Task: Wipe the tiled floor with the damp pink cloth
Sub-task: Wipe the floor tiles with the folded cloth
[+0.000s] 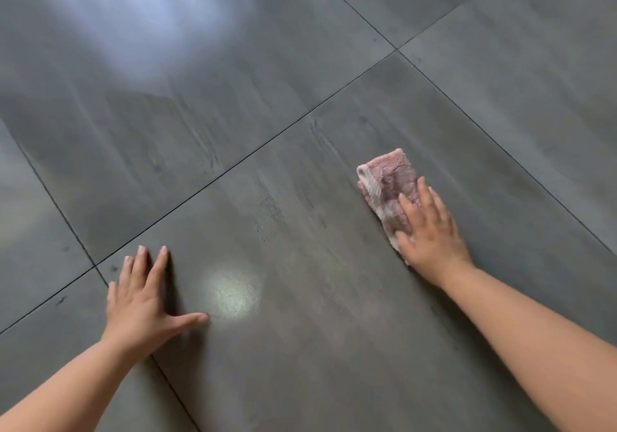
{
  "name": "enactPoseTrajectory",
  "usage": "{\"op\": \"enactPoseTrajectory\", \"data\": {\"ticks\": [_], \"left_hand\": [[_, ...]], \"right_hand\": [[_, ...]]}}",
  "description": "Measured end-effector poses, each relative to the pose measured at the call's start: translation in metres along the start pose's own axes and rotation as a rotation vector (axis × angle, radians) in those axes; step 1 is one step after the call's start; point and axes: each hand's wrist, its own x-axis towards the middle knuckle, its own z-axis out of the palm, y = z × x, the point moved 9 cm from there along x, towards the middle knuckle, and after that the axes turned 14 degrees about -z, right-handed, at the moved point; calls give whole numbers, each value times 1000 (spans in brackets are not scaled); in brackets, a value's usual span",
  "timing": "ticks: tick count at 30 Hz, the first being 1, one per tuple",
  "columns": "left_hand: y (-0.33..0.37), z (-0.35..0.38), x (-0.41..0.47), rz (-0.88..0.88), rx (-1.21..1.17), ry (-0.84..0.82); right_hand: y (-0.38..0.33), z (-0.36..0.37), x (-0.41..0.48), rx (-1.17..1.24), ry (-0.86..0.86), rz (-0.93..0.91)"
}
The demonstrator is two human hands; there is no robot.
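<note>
A folded pink cloth (387,181) lies flat on the grey tiled floor (300,218), right of centre. My right hand (430,234) presses down on the cloth's near half, fingers spread over it; the far half sticks out beyond the fingertips. My left hand (143,301) rests flat on the floor at the lower left, fingers apart, thumb pointing right, holding nothing. Faint streaks run across the tile between the two hands.
Large dark grey tiles with thin dark grout lines (233,164) fill the whole view. A bright reflection (133,20) shines at the upper left and a small light spot (237,294) sits beside my left thumb.
</note>
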Motion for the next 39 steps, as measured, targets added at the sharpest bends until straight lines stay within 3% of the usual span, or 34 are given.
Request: {"op": "enactPoseTrajectory", "data": {"ticks": [2,4,6,9,12,14,17,18,19,21,23,26,28,29,31,34,36,37,39], "left_hand": [[2,2,4,1,28,-22],[3,4,7,2,41,-9],[2,5,8,0,42,-12],[0,4,10,-1,56,-31],[-2,2,11,18,50,-44],[-2,1,11,24,53,-48],[-2,3,12,33,66,-63],[-3,3,12,37,74,-70],[-3,2,13,42,88,-75],[-4,1,13,55,116,-82],[-3,-1,11,68,130,-81],[-3,-1,8,74,139,-76],[-4,-3,8,82,123,-53],[-4,-4,8,88,114,-42],[-5,-4,8,89,102,-37],[-6,-1,4,88,73,-23],[-5,-1,3,90,78,-15],[-4,-2,3,91,88,-13],[-1,-3,6,91,104,-18]], "right_hand": [[-9,1,1,61,86,176],[-48,10,13,42,158,227],[-109,18,29,-25,137,65],[-198,40,5,-194,142,-386],[-208,51,-17,-198,97,-704],[-169,42,5,-209,92,-628],[-85,8,37,-159,150,-261],[-63,4,41,-95,97,-123],[-48,4,41,-11,81,32],[-60,3,33,-106,201,102],[-113,25,13,-165,136,-52],[-213,63,-60,-172,48,-598],[-216,67,-80,-139,-8,-800],[-198,62,-72,-155,23,-810],[-126,43,-44,-121,91,-575],[9,8,-46,58,106,62],[42,8,-76,222,106,399],[37,13,-87,199,136,462],[-16,27,-100,35,195,326]]}}
